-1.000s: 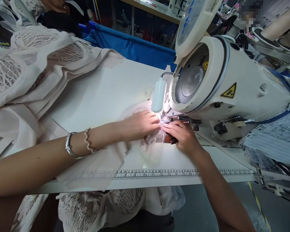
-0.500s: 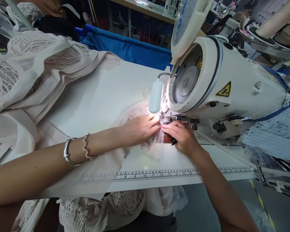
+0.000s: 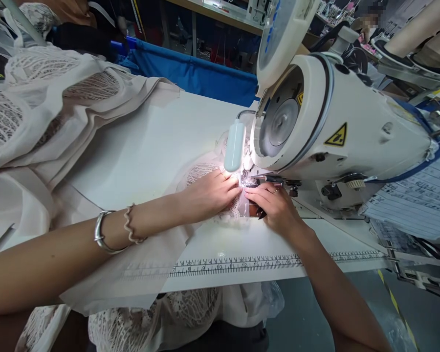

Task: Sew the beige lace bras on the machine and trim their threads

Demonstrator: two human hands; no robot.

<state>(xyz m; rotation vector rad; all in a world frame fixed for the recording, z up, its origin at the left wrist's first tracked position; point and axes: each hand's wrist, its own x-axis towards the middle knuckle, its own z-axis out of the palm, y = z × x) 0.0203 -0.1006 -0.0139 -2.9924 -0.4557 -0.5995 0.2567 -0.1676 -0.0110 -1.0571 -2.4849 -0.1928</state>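
Pale pink lace fabric lies under the needle area of a white sewing machine. My left hand presses on the lace with its fingers bent and close together, the tips beside the presser foot. From the other side, my right hand pinches the fabric's edge close to the foot. A dark pointed piece shows under my right fingers; its kind is unclear. A small pale lamp lights the spot, and the needle itself is lost in glare.
Layered lace garments are heaped at the left of the white table. A printed ruler runs along its front edge. More lace lies in my lap. Behind hangs a blue cloth; written sheets are at the right.
The lace has shifted slightly away from me past the foot, with more of it now showing behind the lamp. Both hands stay close to the foot. The whole view has drifted a little.
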